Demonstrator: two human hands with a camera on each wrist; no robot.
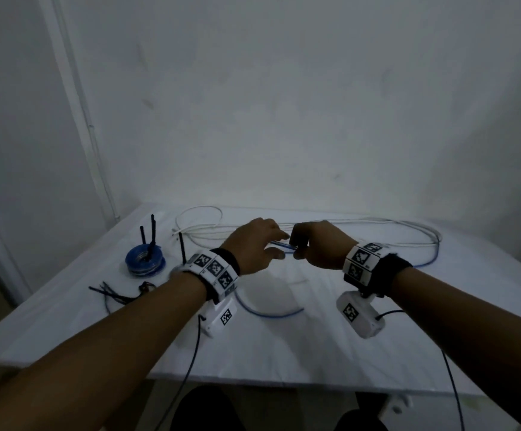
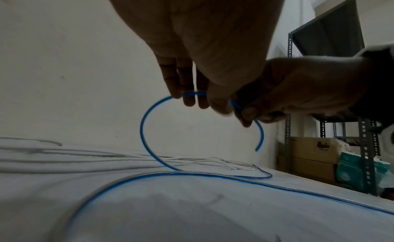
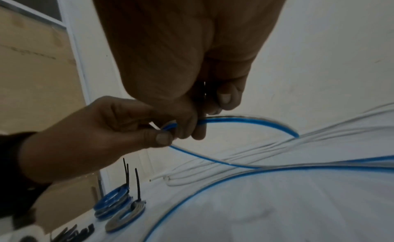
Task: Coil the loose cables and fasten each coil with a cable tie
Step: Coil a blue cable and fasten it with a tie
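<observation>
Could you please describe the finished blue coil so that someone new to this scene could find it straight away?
Start at the white table and look to its far left part, left of the left hand. There sits the blue coil, a flat wound ring. Unlike the loose blue cable and white cables sprawled nearby, it is tightly wound, with black cable ties sticking straight up.

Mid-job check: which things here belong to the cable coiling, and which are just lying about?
For the job:
blue cable, pinched by left hand and right hand
white cable, loose
tied coils
spare cable ties

Lying about:
metal shelf
cardboard boxes
</observation>
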